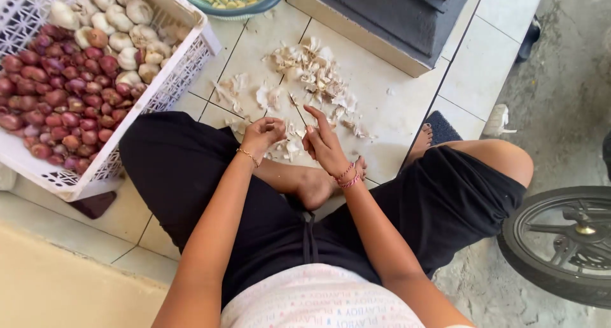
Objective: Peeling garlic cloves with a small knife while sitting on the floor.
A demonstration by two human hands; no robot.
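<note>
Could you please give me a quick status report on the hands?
Left hand curled shut, contents hidden. Right hand fingers extended, grip unclear. Pile of papery white garlic skins on floor ahead. White plastic basket at left.

I see purple-red shallots (pixel 57 105) and white garlic bulbs (pixel 121 22) in a white lattice crate (pixel 184 67). Peels (pixel 318 73) look creamy white; the bowl (pixel 235 10) is perhaps teal.

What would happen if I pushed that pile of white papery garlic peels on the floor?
The pile of thin white papery garlic peels would probably scatter rather than slide together: the loose, curled flakes look very light. They would likely crumple or tear easily. On the smooth pale floor tiles, they would probably skid or blow about.
</note>
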